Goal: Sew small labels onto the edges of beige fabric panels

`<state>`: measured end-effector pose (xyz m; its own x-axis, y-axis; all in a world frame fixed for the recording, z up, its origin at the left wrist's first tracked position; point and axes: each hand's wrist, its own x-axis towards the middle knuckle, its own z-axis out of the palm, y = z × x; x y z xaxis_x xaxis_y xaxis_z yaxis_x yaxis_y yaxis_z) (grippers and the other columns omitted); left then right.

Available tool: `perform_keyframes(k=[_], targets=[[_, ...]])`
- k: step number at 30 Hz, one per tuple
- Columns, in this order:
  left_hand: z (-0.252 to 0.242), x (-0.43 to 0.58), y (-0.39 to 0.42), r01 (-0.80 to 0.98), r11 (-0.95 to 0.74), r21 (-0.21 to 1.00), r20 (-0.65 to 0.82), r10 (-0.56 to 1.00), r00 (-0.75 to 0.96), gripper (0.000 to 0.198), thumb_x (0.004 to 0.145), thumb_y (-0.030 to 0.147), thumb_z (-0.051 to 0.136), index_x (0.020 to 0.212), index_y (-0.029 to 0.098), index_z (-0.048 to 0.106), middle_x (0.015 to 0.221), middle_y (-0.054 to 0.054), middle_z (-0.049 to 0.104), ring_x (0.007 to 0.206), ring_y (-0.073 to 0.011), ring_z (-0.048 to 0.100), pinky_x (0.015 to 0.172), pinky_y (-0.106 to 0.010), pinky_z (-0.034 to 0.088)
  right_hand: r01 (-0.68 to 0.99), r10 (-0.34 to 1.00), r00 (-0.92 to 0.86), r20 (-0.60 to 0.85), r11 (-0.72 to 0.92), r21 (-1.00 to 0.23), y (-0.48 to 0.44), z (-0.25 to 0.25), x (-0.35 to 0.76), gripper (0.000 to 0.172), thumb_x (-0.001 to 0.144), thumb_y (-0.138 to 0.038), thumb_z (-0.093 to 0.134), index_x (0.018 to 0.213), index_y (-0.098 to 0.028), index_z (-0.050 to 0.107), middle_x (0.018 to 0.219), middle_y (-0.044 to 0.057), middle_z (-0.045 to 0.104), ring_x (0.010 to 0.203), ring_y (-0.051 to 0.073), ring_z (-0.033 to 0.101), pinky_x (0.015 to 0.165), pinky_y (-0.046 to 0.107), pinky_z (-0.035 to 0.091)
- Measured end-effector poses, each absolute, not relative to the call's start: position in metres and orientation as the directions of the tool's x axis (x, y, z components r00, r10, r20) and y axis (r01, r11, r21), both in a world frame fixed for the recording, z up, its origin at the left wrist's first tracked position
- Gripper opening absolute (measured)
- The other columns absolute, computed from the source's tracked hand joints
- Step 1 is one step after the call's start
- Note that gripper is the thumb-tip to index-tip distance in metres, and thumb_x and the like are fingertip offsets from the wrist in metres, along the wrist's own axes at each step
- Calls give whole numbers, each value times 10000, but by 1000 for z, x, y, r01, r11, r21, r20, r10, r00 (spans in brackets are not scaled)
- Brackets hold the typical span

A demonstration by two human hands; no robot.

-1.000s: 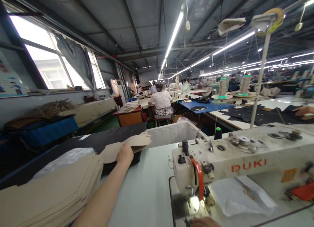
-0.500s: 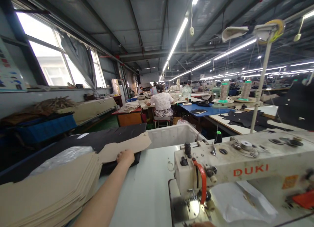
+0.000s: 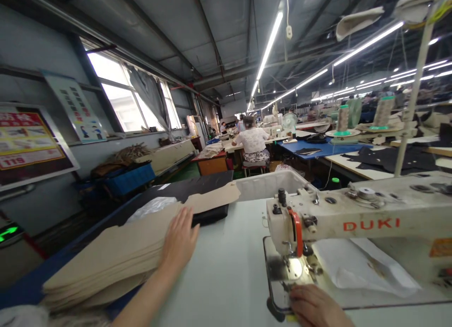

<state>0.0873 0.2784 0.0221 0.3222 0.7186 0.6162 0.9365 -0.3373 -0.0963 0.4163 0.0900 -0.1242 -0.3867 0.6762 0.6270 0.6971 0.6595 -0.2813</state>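
Presently, I find the stack [image 3: 113,254] of beige panels at the left side of the table [image 3: 233,261], lying flat, its layers slightly staggered at the near edge. Its long axis runs obliquely, from near left to far right. Beyond its far end I record one panel [image 3: 215,196] on black cloth [image 3: 212,216], with its long axis also slanting away to the right and its notched end pointing towards the white bin [image 3: 263,186].

I observe the left hand [image 3: 181,235] palm down over the stack's right edge, fingers extended, thumb apart, closed on nothing that I can see. The right hand [image 3: 314,304] is beside the sewing machine's [image 3: 328,219] lit needle area, fingers bent; I cannot tell whether it has hold of anything. Clear wrap [image 3: 151,207] lies behind the stack.
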Motion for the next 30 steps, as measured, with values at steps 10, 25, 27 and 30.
perform_keyframes(k=[10, 25, 27, 30], targets=[[77, -13, 246, 997, -32, 64, 105, 994, 25, 651, 856, 447, 311, 1298, -4, 471, 1372, -209, 456, 1277, -327, 424, 1083, -431, 299, 714, 830, -326, 452, 529, -458, 72, -86, 405, 261, 920, -138, 389, 962, -163, 646, 1026, 84, 658, 967, 212, 598, 877, 349, 481], [39, 90, 140, 943, -282, -178, 97, 949, 302, 449, 893, 75, 284, 1259, 138, 537, 1190, -154, 621, 1054, -253, 619, 899, -380, 491, 750, 804, -324, 499, 540, -382, 70, -87, 409, 287, 946, -192, 380, 964, -149, 663, 983, 102, 671, 925, 225, 612, 847, 368, 498], [-1, 119, 110, 928, -346, -141, -2, 937, 349, 470, 850, -5, 315, 1219, 134, 570, 1164, -149, 638, 1034, -225, 632, 889, -343, 507, 757, 790, -338, 512, 552, -351, 69, -88, 410, 295, 953, -200, 374, 987, -142, 661, 1003, 111, 671, 933, 231, 616, 845, 381, 508], [-54, 154, 74, 903, -412, -120, -18, 911, 413, 526, 786, -80, 344, 1224, 100, 573, 1255, -171, 571, 1168, -232, 549, 951, -320, 486, 755, 777, -362, 516, 568, -326, 68, -84, 407, 291, 957, -218, 385, 1044, -135, 651, 1042, 121, 667, 965, 234, 617, 859, 391, 517]])
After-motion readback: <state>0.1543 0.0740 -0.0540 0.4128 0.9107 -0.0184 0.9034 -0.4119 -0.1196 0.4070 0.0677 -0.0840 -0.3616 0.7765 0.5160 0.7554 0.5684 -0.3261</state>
